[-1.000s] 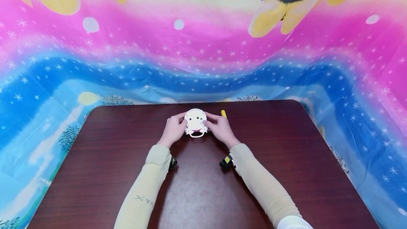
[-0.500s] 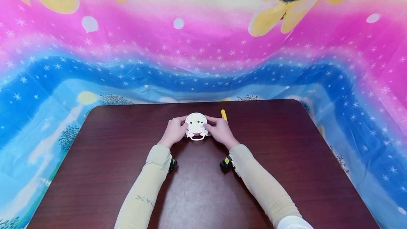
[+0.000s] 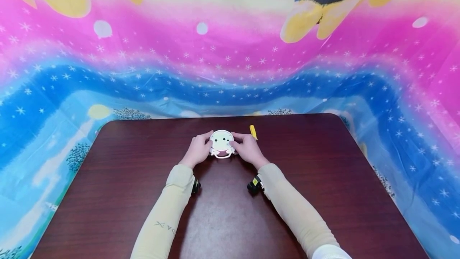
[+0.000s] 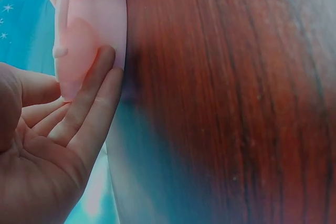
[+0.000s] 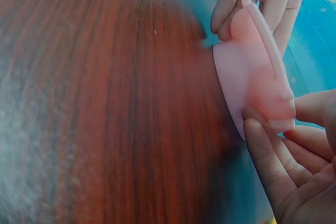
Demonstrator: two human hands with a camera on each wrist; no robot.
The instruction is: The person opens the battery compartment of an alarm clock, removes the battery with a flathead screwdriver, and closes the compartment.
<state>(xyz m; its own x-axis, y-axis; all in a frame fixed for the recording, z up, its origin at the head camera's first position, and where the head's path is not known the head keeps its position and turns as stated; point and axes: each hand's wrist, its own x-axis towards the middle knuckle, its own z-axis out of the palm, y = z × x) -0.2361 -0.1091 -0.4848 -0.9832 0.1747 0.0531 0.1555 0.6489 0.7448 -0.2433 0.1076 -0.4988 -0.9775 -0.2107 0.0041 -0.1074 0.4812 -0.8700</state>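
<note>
1. Head view: a round twin-bell alarm clock [image 3: 221,141] sits between the left hand [image 3: 196,149] and the right hand [image 3: 249,149], back upward, its carrying handle [image 3: 223,157] on the person's side of the grip. Each hand holds one side, thumb at the back's edge. A yellow rod-like handle [image 3: 253,130] shows just beyond the right hand, on the brown table [image 3: 223,211].

2. Left wrist view: the left thumb and fingers pinch the rim, two fingers lying along the side wall near a pink bell [image 4: 81,45].

3. Right wrist view: the right hand pinches the opposite side likewise. The clock's front faces the table beneath the grip; whether they touch, I cannot tell.
</note>
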